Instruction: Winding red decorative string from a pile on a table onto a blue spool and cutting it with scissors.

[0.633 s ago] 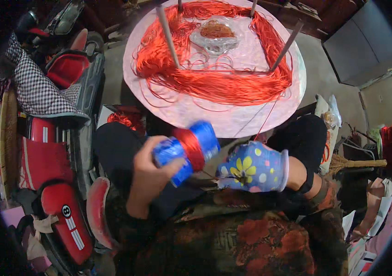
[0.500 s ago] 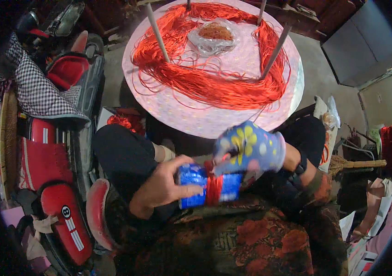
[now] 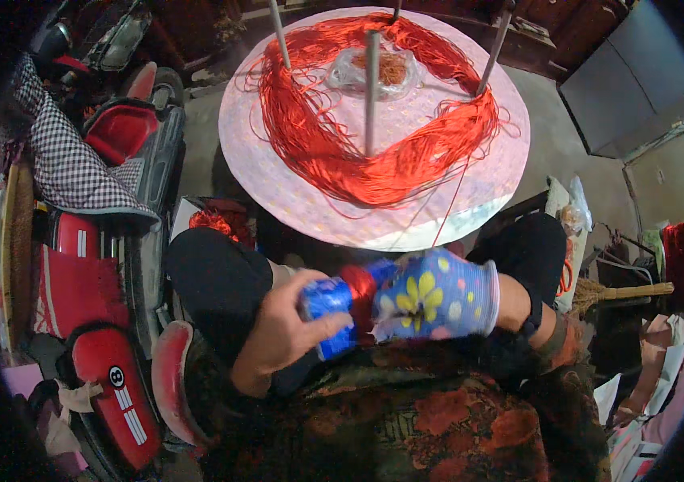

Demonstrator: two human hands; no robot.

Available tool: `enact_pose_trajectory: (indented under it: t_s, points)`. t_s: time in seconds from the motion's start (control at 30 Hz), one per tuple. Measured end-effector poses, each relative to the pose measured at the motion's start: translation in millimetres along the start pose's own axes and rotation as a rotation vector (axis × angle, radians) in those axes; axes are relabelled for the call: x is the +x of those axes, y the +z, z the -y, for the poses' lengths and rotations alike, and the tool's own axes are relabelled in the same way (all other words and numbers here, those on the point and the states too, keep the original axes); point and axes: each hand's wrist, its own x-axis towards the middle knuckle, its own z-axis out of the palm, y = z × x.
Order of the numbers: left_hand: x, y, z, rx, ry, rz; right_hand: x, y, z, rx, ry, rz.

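Note:
My bare left hand (image 3: pixel 282 329) grips the left end of a blue block-shaped pack (image 3: pixel 330 297), thumb on its near side. Red cord (image 3: pixel 360 289) is wound around the pack's middle in a band. My right hand (image 3: pixel 434 297), in a blue-grey glove with yellow flowers, is closed at the pack's right side, by the winding; its fingertips are blurred. A single red strand (image 3: pixel 453 201) runs from the large skein (image 3: pixel 406 173) down toward this glove. The skein loops around upright posts (image 3: pixel 372 96) on a round pink-covered table (image 3: pixel 322 217).
A clear plastic bag (image 3: pixel 350 76) with brown contents sits inside the skein's ring. To the left stands a red and black motorbike (image 3: pixel 113 386) with a checked cloth (image 3: pixel 77 165). A broom (image 3: pixel 623 289) and stacked papers (image 3: pixel 663 361) are at my right.
The table has turned, so one post now stands at its front middle. My gloved hand has come down from above the pack to its right side, and the pack has tilted.

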Motion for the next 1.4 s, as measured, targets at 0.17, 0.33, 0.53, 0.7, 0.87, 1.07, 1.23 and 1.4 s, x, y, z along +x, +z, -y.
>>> enact_pose_trajectory:
  t_s: [0.17,0.33,0.53,0.7,0.87,1.07,1.23,1.4]
  points:
    - [-4.5,-12.1,-4.2,-0.335,0.056,0.429,0.5,-7.3,-36.9,0.389,0.142,-0.189]
    - [-17.2,-21.9,-19.6,-0.952,0.042,0.190,-25.2,26.5,-39.8,0.518,0.556,-0.169]
    - [0.1,-0.1,-5.7,-0.056,0.083,-0.315,-18.3,13.4,0.0,-0.220,0.049,0.086]
    - [-4.5,-9.1,-12.0,-0.283,-0.142,0.404,15.2,-19.8,-3.3,0.185,0.326,0.056]
    - [-6.2,-29.9,-12.0,-0.618,0.101,0.533,-24.3,16.0,-61.0,0.422,0.373,-0.275]
    - [-0.2,-21.1,-21.0,-0.794,0.224,-0.304,-33.3,31.0,-11.4,0.190,0.202,0.009]
    - [-7.1,-9.1,1.9,-0.115,-0.031,0.077,6.4,-21.3,18.0,0.039,0.088,-0.021]
    - [-17.4,-12.7,-7.5,-0.617,-0.076,0.266,-13.1,17.0,-43.2,0.592,0.502,-0.259]
